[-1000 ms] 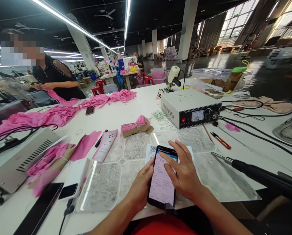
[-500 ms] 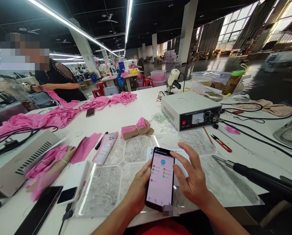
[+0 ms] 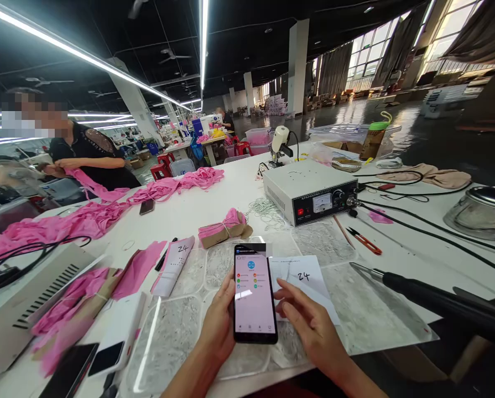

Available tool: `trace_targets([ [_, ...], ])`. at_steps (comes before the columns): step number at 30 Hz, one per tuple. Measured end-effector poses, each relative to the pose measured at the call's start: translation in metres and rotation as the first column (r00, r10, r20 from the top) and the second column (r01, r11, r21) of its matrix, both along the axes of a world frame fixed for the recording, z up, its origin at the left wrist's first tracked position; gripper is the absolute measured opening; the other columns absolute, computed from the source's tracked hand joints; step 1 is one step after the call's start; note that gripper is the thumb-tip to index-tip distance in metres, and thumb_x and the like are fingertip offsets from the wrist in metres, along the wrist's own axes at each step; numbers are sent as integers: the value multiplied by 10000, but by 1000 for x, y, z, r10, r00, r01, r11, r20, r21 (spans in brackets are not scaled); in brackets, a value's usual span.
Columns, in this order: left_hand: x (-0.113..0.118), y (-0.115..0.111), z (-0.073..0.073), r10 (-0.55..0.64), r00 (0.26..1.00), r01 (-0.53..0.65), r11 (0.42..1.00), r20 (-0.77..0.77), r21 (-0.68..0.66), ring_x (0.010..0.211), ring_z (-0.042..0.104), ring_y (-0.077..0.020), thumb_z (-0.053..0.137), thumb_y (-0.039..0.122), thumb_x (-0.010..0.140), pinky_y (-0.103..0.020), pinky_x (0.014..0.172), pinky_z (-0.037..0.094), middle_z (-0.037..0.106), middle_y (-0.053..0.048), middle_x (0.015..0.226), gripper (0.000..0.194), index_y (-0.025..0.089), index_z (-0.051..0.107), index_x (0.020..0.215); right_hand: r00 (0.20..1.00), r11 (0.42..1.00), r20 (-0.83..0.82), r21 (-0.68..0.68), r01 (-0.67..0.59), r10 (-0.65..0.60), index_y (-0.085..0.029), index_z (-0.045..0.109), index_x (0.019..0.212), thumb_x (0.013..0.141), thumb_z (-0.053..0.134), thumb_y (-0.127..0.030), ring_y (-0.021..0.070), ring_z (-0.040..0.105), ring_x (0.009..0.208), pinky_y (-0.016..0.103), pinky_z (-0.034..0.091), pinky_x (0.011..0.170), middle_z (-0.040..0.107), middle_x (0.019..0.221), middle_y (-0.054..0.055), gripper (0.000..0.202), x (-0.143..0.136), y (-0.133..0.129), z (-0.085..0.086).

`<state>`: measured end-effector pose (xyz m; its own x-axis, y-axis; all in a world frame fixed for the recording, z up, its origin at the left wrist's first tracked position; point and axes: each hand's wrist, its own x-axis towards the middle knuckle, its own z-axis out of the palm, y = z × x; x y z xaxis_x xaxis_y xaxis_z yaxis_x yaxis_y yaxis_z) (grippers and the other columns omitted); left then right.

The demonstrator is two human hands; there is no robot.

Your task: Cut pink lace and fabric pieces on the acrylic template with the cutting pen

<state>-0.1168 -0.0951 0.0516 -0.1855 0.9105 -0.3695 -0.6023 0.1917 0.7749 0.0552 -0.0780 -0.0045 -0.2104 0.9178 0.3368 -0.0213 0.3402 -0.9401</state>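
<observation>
A black smartphone (image 3: 254, 304) with a lit screen of coloured icons is held upright by my left hand (image 3: 220, 318), whose fingers wrap its left edge. Just right of the phone is my right hand (image 3: 309, 326), fingers apart and bent, holding nothing. Behind the phone and right hand lies a white paper sheet (image 3: 303, 276) marked "24", partly covered by them. Beneath is a clear patterned plastic mat (image 3: 371, 309). Beyond it sits a bundle of pink fabric strips (image 3: 224, 228) with brown card. A folded paper (image 3: 175, 265), also marked "24", lies to the left.
A grey box with a dial (image 3: 311, 190) stands behind at right. Orange-handled snips (image 3: 365, 241) and a black handheld tool (image 3: 430, 293) lie to the right. On the left are a white power bank (image 3: 120, 331) and pink fabric (image 3: 75, 221). A co-worker (image 3: 89, 149) handles fabric.
My right hand has moved down and away from the phone's top, uncovering the "24" on the sheet. The phone is more upright, and the view has shifted slightly.
</observation>
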Motion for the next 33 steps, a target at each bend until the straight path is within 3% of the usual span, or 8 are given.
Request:
trace_targets([
  [4, 4, -2, -2, 16, 999, -16, 1000, 29, -7, 1099, 612, -233, 568, 246, 888, -336, 921, 495, 662, -71, 1183, 518, 231, 432, 1388, 997, 998, -61, -18, -52, 51, -230, 593, 1247, 898, 524, -338, 199, 679, 904, 280, 591, 732, 695, 1033, 81, 372, -7, -5, 2],
  [11, 8, -5, -8, 11, 998, -10, 1000, 62, -13, 1070, 627, -235, 565, 247, 891, -354, 911, 508, 649, -75, 1203, 525, 235, 414, 1394, 998, 994, -35, -94, -49, 46, -245, 589, 1259, 885, 536, -337, 174, 645, 869, 247, 558, 733, 663, 970, 53, 389, -6, -7, 8],
  [19, 8, 5, 6, -28, 1000, 29, 998, 9, -48, 915, 673, -203, 511, 248, 914, -306, 765, 549, 671, -76, 1145, 454, 231, 446, 1363, 982, 969, -143, -198, -149, 122, -239, 595, 1249, 839, 560, -401, 159, 600, 743, 238, 531, 509, 611, 953, 59, 442, -7, 7, 18],
  [21, 9, 22, 14, -65, 998, 64, 997, -19, -47, 877, 676, -182, 488, 207, 918, -275, 735, 547, 683, -75, 1110, 394, 209, 501, 1312, 987, 968, -143, -228, -100, 68, -220, 611, 1219, 818, 571, -438, 164, 613, 726, 258, 532, 511, 624, 970, 68, 458, 4, 16, 20],
  [24, 13, 63, 19, -110, 993, 109, 993, -34, -45, 825, 673, -144, 463, 143, 911, -231, 722, 541, 701, -53, 1026, 291, 188, 606, 1159, 987, 962, 5, -222, 158, -161, -197, 634, 1163, 781, 581, -487, 175, 628, 706, 301, 539, 579, 657, 963, 75, 482, 35, 28, 19],
  [27, 18, 115, 12, -100, 994, 94, 989, -48, -112, 635, 633, -126, 509, 107, 875, -241, 616, 535, 680, -36, 788, 191, 148, 652, 995, 875, 887, 296, -147, 437, -383, -203, 636, 1138, 749, 555, -519, 209, 637, 755, 334, 522, 632, 679, 993, 76, 508, 67, 36, 7],
  [29, 22, 148, 3, -62, 997, 55, 988, -41, -141, 630, 615, -129, 543, 149, 882, -267, 606, 533, 655, -36, 783, 136, 126, 636, 978, 782, 851, 469, -111, 513, -410, -208, 637, 1124, 734, 524, -540, 228, 640, 781, 357, 507, 661, 691, 1005, 74, 524, 80, 39, -2],
  [33, 25, 198, -13, 54, 999, -54, 989, -6, -140, 872, 621, -167, 557, 308, 910, -348, 742, 546, 614, -71, 1057, 273, 132, 570, 1117, 676, 844, 660, -118, 524, -328, -208, 625, 1141, 727, 491, -586, 245, 641, 796, 371, 481, 681, 705, 980, 65, 576, 83, 50, -11],
])
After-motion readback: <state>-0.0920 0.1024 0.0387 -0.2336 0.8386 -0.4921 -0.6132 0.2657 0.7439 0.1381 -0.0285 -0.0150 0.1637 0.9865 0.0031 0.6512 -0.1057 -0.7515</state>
